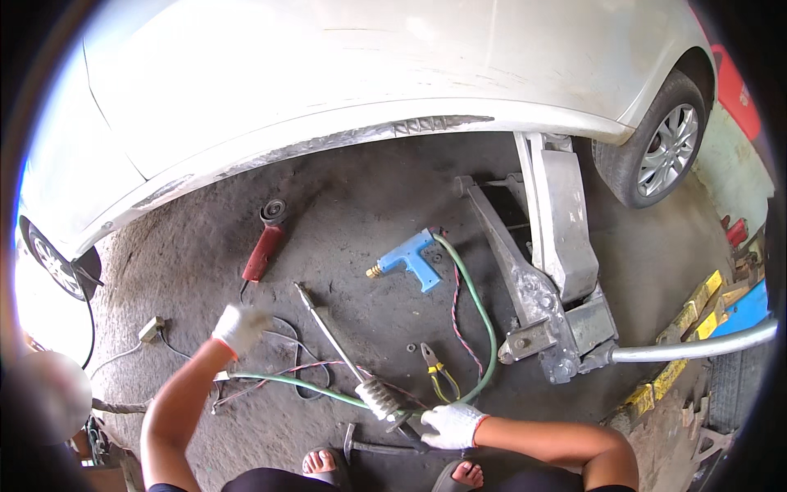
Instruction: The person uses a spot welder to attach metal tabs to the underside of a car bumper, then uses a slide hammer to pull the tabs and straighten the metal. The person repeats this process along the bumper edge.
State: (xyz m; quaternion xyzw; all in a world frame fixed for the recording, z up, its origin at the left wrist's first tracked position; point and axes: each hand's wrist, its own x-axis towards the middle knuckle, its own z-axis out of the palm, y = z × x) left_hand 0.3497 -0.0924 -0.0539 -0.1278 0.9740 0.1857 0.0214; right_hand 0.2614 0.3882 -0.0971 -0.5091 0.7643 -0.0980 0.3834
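Note:
A slide hammer (334,338) with a long metal rod and a coil-like sliding weight lies slantwise in front of me, its tip pointing away. My right hand (453,425), in a white glove, closes at its dark near end; the fingers are partly hidden. My left hand (242,330), also gloved, is smeared by motion above the floor, left of the rod, near a black cable. Beyond it lies a red angle grinder (264,250). A blue pistol-shaped tool (407,257) with a brass tip trails a green cable (493,336). Yellow-handled pliers (439,371) lie near my right hand.
A white car (369,57) with a scraped sill spans the far side. A metal floor jack (566,230) stands under it, its long handle (697,353) reaching right. A hammer (377,448) lies by my feet. Cables and a small connector box (151,329) lie left.

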